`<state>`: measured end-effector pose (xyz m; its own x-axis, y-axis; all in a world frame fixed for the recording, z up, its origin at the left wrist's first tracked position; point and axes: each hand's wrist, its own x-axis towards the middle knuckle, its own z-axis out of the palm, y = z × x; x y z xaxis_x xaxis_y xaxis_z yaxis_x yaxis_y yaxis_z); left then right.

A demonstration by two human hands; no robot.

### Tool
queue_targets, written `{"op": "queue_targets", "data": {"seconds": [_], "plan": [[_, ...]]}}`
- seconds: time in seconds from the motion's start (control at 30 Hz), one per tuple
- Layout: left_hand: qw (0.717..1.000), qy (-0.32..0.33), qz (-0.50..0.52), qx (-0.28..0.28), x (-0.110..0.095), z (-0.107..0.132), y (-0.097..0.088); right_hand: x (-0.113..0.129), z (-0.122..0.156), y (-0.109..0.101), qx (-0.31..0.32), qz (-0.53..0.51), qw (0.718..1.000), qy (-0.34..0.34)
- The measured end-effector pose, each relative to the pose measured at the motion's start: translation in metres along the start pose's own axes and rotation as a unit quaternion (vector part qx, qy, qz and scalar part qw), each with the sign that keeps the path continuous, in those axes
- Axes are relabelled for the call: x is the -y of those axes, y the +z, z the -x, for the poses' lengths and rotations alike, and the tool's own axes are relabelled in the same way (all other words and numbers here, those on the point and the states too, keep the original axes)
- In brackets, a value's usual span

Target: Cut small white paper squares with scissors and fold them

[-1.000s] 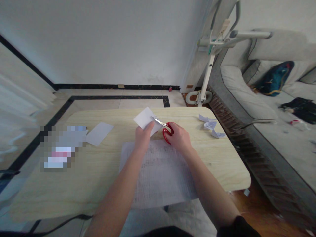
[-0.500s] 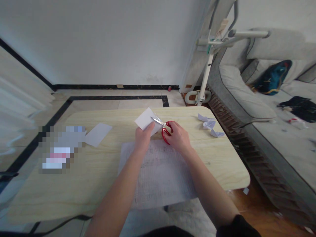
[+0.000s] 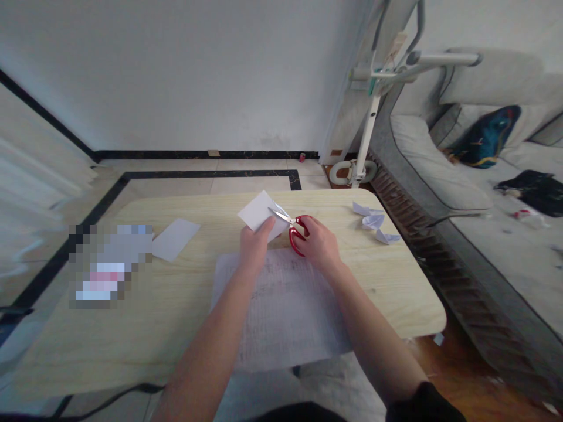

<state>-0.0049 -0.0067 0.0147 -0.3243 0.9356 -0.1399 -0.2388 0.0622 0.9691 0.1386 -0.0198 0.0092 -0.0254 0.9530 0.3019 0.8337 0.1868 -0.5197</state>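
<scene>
At frame centre, above the wood-grain counter [image 3: 176, 293], a small white paper piece [image 3: 259, 212] is pinched in the left hand [image 3: 255, 246] fingers. Red-handled scissors [image 3: 294, 225] are gripped by the right hand [image 3: 317, 243], w/ steel blades at the paper's edge. The paper is thin and limp, so a crooked cut or tear is risked if it flexes, and the left fingertips, close to the blades, could be nicked.

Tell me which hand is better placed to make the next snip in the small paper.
Right, probably: the right hand grips the scissors, with the blades at the paper edge. The left hand is busy pinching the paper and holding it up.
</scene>
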Motion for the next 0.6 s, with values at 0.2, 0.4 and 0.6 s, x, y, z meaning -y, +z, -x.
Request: {"op": "queue_targets", "data": {"seconds": [0.2, 0.4, 0.6], "plan": [[1.0, -0.001, -0.001, -0.006, 0.0033, -0.0012, -0.0007, -0.0014, 0.0, -0.001, 0.004, -0.004, 1.0, 0.001], [1.0, 0.002, -0.024, -0.012, 0.0029, -0.0012, -0.0013, -0.0029, -0.0001, -0.0006, 0.005, -0.002, 1.0, -0.007], [1.0, 0.006, -0.029, -0.007, -0.0007, -0.0017, -0.0043, -0.0016, 0.0005, -0.0001, 0.006, 0.007, 1.0, -0.002]]}}
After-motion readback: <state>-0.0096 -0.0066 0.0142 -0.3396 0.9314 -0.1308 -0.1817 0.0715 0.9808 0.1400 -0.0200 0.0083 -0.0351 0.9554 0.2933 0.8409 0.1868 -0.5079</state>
